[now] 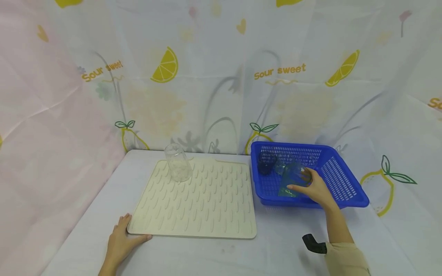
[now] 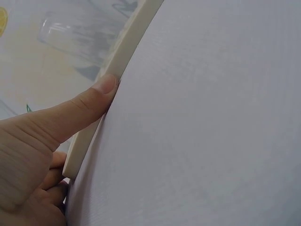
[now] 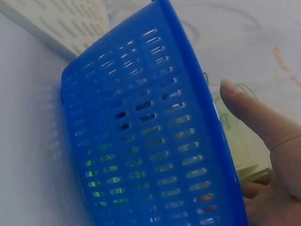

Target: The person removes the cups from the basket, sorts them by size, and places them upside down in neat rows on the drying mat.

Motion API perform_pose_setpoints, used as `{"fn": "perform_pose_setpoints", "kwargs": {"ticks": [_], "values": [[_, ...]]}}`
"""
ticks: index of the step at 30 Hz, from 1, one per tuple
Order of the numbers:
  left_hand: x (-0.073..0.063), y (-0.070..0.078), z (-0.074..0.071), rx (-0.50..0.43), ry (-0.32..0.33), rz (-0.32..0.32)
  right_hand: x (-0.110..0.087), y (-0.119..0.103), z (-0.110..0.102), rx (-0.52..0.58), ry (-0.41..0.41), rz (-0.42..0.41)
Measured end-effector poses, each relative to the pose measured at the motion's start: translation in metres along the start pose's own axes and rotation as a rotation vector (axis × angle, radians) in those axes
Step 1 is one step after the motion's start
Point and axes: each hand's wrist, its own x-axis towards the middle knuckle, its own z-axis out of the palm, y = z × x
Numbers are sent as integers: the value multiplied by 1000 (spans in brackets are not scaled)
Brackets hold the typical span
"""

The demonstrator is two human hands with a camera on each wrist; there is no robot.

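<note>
My left hand [image 1: 121,239] is at the near left corner of a cream, ridged drying mat [image 1: 203,203], thumb against its front edge and fingers along its left side. In the left wrist view the thumb touches the mat's edge [image 2: 124,56]. A clear tall glass [image 1: 178,163] stands on the far left of the mat. My right hand [image 1: 317,188] reaches into a blue plastic basket [image 1: 342,180]. There it holds a clear, green-tinted glass [image 1: 291,178], thumb in front and fingers behind, partly seen through the glass. The basket wall hides part of this in the right wrist view.
In the basket's left part lie a dark glass [image 1: 266,164] and a small clear glass piece [image 1: 279,168]. The basket's slotted wall [image 3: 141,117] rises beside the right hand. A lemon-print cloth [image 1: 207,76] hangs behind the white table [image 1: 228,257].
</note>
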Motion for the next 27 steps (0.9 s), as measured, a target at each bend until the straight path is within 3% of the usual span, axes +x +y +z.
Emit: {"fn": "perform_pose_setpoints", "kwargs": {"ticks": [8,20,27], "values": [[0,-2,2,-5,9,8,5,0,7,15,43,22],[-1,-3,1,1,11,7,2,-9,11,177,174,-82],[-1,-2,1,-9,7,20,0,-28,4,192,245,-127]]}}
